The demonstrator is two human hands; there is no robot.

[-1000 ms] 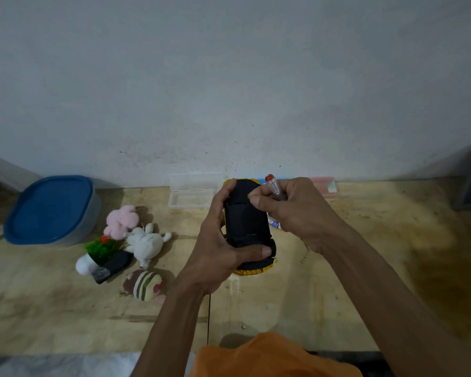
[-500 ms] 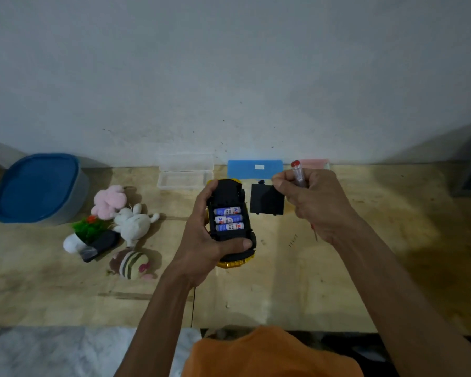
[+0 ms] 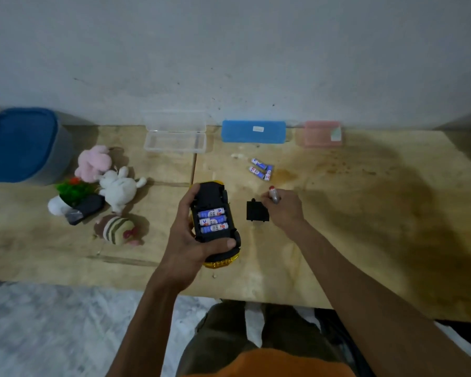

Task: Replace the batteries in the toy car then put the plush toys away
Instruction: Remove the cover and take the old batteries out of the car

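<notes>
At left on the tabletop (image 3: 337, 240), plush toys (image 3: 117, 186) lie untouched. Your left hand (image 3: 186, 240) grips the toy car (image 3: 215, 221) belly-up, three batteries (image 3: 212, 220) lying crosswise in the bay. Just right, your right hand (image 3: 284, 210) pinches the cover (image 3: 257, 211) (screwdriver (image 3: 274, 194) tucked in the same fingers). Spare batteries (image 3: 261, 169) lie beyond it, nearer that right hand.

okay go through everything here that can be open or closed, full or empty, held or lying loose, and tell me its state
toy car: upside down, held by left hand
battery compartment: open, three batteries inside
battery cover: off, at right hand
screwdriver: held in right hand
spare batteries: loose on table
clear case: open
blue tub: lidded
</notes>
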